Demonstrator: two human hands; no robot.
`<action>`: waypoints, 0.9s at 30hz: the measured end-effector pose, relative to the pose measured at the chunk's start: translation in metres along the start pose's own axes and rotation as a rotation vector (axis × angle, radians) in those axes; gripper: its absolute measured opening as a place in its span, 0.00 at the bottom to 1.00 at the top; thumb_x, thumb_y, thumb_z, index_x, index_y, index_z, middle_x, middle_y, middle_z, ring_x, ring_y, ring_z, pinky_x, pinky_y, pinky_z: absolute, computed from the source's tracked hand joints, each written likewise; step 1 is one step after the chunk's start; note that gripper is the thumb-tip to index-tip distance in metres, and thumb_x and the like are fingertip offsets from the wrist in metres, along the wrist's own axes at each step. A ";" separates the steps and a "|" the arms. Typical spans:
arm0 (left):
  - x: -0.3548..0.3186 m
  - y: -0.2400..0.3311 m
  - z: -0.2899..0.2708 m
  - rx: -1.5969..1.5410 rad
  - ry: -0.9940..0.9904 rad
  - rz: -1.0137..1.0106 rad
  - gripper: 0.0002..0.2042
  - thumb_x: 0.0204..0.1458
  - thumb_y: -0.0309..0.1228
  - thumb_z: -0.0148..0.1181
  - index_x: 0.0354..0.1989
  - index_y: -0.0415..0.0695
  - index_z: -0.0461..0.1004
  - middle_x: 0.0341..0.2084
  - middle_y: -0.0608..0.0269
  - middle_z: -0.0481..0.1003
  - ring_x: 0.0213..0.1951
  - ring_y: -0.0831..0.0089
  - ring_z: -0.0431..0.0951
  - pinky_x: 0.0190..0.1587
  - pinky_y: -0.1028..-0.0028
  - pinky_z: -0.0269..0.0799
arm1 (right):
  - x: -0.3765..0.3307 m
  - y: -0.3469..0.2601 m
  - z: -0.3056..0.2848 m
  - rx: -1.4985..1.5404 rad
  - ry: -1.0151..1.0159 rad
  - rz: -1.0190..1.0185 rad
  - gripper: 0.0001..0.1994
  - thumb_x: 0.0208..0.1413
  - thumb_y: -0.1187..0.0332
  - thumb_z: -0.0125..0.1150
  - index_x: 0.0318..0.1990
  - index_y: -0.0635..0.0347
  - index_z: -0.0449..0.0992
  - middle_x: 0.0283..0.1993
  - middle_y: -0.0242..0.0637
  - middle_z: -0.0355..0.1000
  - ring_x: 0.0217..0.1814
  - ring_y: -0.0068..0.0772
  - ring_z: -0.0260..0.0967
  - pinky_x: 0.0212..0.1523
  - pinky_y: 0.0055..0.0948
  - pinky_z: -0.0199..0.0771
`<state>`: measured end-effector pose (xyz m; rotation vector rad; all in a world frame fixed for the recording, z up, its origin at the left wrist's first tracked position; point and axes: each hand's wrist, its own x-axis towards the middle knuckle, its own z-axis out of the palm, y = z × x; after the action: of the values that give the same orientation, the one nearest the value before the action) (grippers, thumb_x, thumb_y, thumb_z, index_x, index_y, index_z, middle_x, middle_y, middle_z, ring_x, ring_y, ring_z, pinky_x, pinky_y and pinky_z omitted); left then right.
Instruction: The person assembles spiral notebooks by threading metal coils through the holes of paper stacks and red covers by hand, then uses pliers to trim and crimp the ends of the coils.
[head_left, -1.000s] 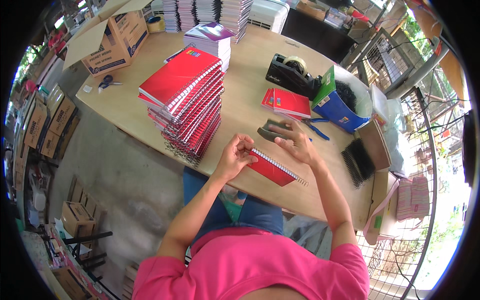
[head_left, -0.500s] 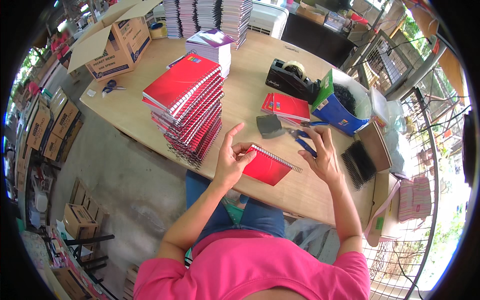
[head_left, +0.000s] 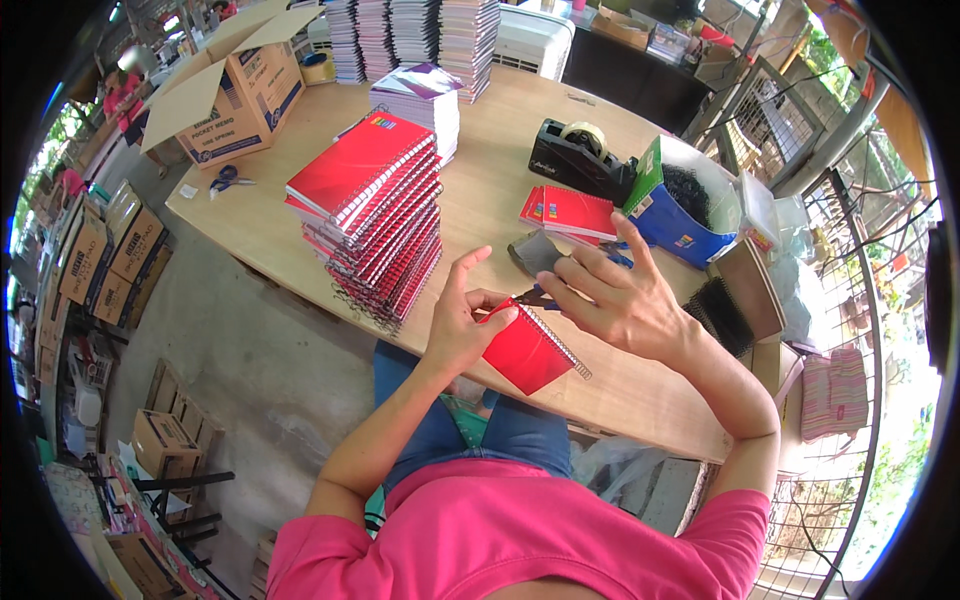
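Observation:
My left hand (head_left: 465, 320) pinches a small red spiral notebook (head_left: 527, 352) at its upper left corner, index finger raised. The notebook tilts over the table's front edge, and its wire coil (head_left: 583, 368) sticks out past the lower right end. In my right hand (head_left: 620, 300) is a pair of pliers (head_left: 533, 298), their dark jaws at the coil's upper end by my left fingertips. My right palm and fingers hide most of the pliers' handles. Just beyond lies a dark grey block (head_left: 537, 252), with a blue-handled tool (head_left: 618, 256) partly hidden beside it.
A tall stack of red spiral notebooks (head_left: 365, 215) stands left, with more stacks (head_left: 415, 110) behind. A few small red notebooks (head_left: 578, 212) lie near a tape dispenser (head_left: 580, 160). Right are a blue-green box of black coils (head_left: 685, 205) and more coils (head_left: 718, 315). Scissors (head_left: 230, 178) lie far left.
My right hand has picked up the pliers from the table and moved left to the notebook's coil. The notebook has tipped slightly, its right end lower.

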<state>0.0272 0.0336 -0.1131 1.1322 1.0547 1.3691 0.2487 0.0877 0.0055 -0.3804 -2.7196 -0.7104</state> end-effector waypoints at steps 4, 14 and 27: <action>-0.006 0.002 0.007 0.067 0.055 0.099 0.33 0.54 0.18 0.63 0.69 0.46 0.58 0.37 0.55 0.81 0.39 0.77 0.81 0.43 0.75 0.75 | -0.008 -0.006 -0.010 0.652 -0.302 0.475 0.20 0.50 0.68 0.70 0.52 0.59 0.79 0.45 0.39 0.77 0.46 0.38 0.76 0.59 0.42 0.74; 0.009 0.170 -0.052 0.118 0.431 0.505 0.16 0.62 0.24 0.57 0.58 0.40 0.76 0.52 0.57 0.76 0.43 0.79 0.75 0.46 0.74 0.76 | -0.082 0.013 -0.016 1.002 0.452 1.059 0.16 0.59 0.74 0.60 0.54 0.67 0.76 0.42 0.35 0.73 0.47 0.25 0.67 0.55 0.25 0.65; 0.021 0.156 -0.114 1.011 0.557 0.657 0.15 0.55 0.31 0.66 0.50 0.43 0.81 0.43 0.54 0.73 0.47 0.65 0.76 0.51 0.68 0.72 | -0.153 -0.053 0.083 0.326 -0.054 1.015 0.20 0.52 0.69 0.69 0.53 0.61 0.78 0.52 0.44 0.76 0.60 0.48 0.68 0.60 0.45 0.67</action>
<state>-0.1121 0.0380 0.0223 2.0128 2.0258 1.7528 0.3540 0.0589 -0.1406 -1.5142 -2.1662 0.0301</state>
